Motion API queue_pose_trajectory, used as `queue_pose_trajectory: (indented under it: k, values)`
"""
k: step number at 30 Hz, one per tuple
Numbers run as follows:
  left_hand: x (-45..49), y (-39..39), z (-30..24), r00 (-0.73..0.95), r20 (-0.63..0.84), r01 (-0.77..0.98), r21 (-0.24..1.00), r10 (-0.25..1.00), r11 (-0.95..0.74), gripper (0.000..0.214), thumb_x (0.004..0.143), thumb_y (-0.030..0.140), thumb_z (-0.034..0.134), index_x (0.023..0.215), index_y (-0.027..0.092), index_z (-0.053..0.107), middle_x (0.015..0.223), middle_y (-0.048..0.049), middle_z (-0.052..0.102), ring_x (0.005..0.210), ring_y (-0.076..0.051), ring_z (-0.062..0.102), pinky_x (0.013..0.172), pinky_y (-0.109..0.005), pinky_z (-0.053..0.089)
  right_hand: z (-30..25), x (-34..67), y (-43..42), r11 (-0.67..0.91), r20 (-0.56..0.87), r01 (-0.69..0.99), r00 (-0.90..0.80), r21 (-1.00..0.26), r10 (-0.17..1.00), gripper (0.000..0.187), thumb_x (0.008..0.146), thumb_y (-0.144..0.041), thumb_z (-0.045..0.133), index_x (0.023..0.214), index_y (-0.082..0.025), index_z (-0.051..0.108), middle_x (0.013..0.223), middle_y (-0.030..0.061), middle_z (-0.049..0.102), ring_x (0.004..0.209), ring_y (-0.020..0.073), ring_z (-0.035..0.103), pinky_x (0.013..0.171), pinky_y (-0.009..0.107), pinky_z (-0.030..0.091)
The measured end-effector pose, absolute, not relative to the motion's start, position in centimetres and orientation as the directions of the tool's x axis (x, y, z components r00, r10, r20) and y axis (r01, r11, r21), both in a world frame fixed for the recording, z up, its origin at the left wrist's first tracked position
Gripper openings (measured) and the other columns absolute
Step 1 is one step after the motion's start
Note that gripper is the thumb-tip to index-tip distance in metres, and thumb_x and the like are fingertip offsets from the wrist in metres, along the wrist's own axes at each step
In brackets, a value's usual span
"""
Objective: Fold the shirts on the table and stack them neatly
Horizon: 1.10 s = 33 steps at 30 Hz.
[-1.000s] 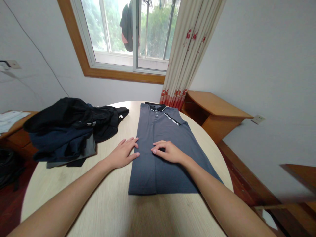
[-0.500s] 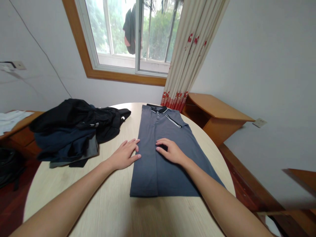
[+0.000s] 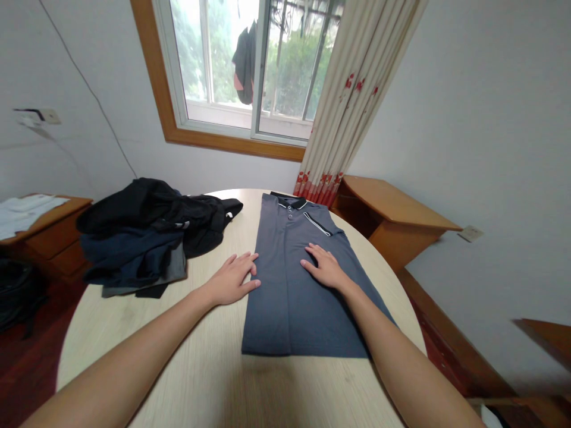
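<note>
A grey polo shirt (image 3: 312, 321) lies flat on the round table, its dark collar with white trim at the far end. Its left side is folded inward in a long straight strip. On the right, a short sleeve with a black and white cuff lies across the shirt. My left hand (image 3: 232, 279) rests at the folded left edge, fingers spread and fingertips on the cloth. Over the middle of the shirt is my right hand (image 3: 325, 267), fingers apart, holding nothing; whether it presses on the fabric I cannot tell.
A heap of black and navy clothes (image 3: 138, 238) sits on the left of the pale round table (image 3: 214, 368). Behind the table hangs a floral curtain (image 3: 325, 148) beside a window. A wooden cabinet (image 3: 397, 202) stands at the right, a smaller one (image 3: 66, 244) at the left.
My right hand has moved to the right across the shirt, away from the fold, and its fingers have straightened. My left hand stays at the left edge. The view has shifted slightly.
</note>
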<state>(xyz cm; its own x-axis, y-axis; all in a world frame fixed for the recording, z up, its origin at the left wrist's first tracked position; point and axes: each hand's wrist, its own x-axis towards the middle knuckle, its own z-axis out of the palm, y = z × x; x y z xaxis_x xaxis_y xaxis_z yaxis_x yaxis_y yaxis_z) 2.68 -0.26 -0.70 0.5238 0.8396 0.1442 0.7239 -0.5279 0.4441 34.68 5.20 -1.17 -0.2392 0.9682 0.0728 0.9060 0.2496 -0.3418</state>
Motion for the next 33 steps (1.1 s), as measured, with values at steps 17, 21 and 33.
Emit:
queue_pose_trajectory:
  k: [17, 21, 33]
  values:
    - [2.6, -0.3, -0.6, 0.525, 0.147, 0.727, 0.435, 0.838, -0.531, 0.026, 0.095, 0.05, 0.051, 0.096, 0.024, 0.055, 0.158, -0.0114, 0.043, 0.15, -0.03, 0.033, 0.119, -0.059, 0.025, -1.2, 35.1, 5.2, 0.315, 0.151, 0.871, -0.278, -0.376, 0.949, 0.061, 0.098, -0.054, 0.046, 0.149, -0.021, 0.046, 0.161, 0.0137, 0.036, 0.152, 0.0289, 0.028, 0.121, 0.058, 0.019]
    - [2.6, -0.2, -0.7, 0.523, 0.153, 0.721, 0.445, 0.838, -0.531, 0.028, 0.094, 0.052, 0.05, 0.095, 0.025, 0.055, 0.158, -0.0115, 0.044, 0.149, -0.03, 0.034, 0.119, -0.06, 0.025, -1.3, 33.4, 4.4, 0.466, 0.102, 0.786, -0.467, -0.406, 0.878, 0.064, 0.095, -0.057, 0.052, 0.149, -0.024, 0.047, 0.161, 0.0132, 0.036, 0.152, 0.0282, 0.027, 0.122, 0.058, 0.016]
    - [2.6, -0.2, -0.9, 0.522, 0.151, 0.723, 0.445, 0.84, -0.529, 0.028, 0.094, 0.052, 0.049, 0.096, 0.025, 0.055, 0.157, -0.0115, 0.044, 0.149, -0.03, 0.033, 0.119, -0.06, 0.024, -1.4, 37.2, 6.4, 0.161, 0.205, 0.907, -0.086, -0.389, 0.975, 0.052, 0.094, -0.043, 0.055, 0.139, -0.017, 0.058, 0.154, 0.0168, 0.047, 0.145, 0.031, 0.04, 0.12, 0.055, 0.029]
